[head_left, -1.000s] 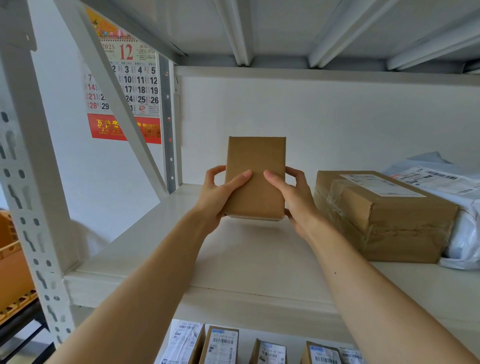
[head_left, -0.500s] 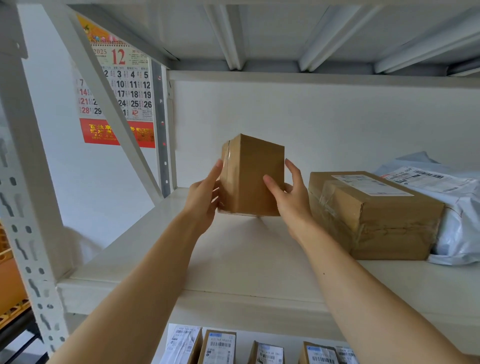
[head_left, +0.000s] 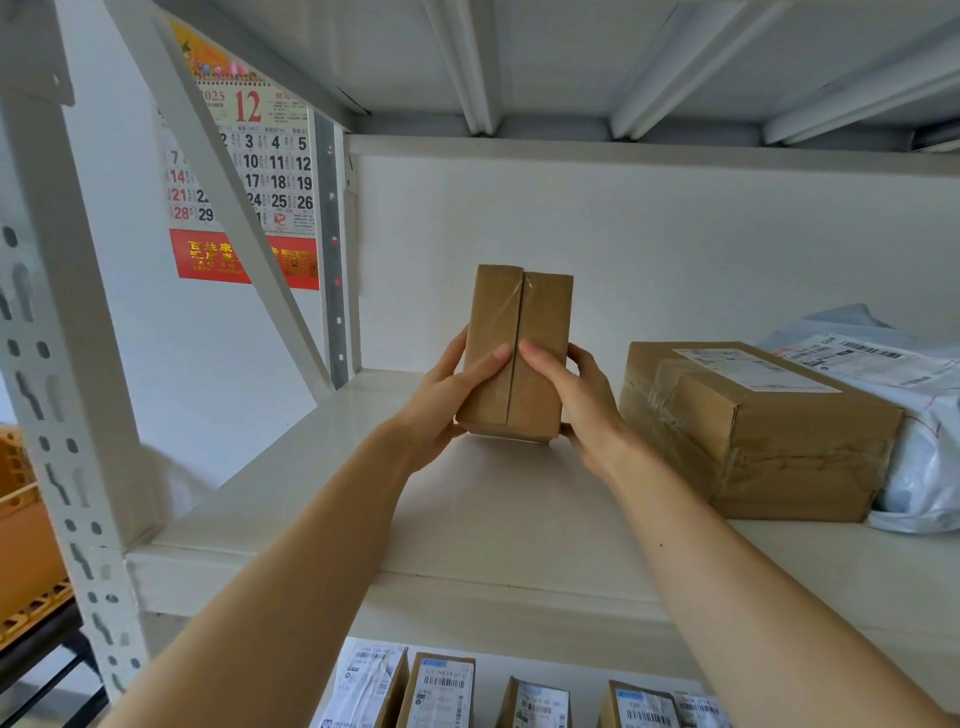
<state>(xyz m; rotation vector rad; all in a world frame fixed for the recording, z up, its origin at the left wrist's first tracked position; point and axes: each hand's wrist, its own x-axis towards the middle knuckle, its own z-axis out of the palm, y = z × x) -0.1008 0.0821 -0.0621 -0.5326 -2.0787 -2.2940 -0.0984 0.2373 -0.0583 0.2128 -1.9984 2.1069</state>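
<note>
A small brown cardboard box (head_left: 519, 332) stands upright over the white shelf board (head_left: 322, 467), its taped flap seam facing me. My left hand (head_left: 447, 400) grips its left side with the thumb across the front. My right hand (head_left: 576, 400) grips its right side, thumb on the front next to the seam. The box's lower edge is at or just above the shelf surface; I cannot tell whether it touches.
A larger taped brown box (head_left: 753, 431) with a white label lies on the shelf to the right, a grey mailer bag (head_left: 914, 415) beyond it. A wall calendar (head_left: 244, 171) hangs at left behind the rack's diagonal brace (head_left: 223, 192). Several labelled parcels (head_left: 441, 691) stand on the shelf below.
Both hands have turned the small box about its upright axis, so the taped seam face now points at me instead of a plain face. Thumbs moved onto the front.
</note>
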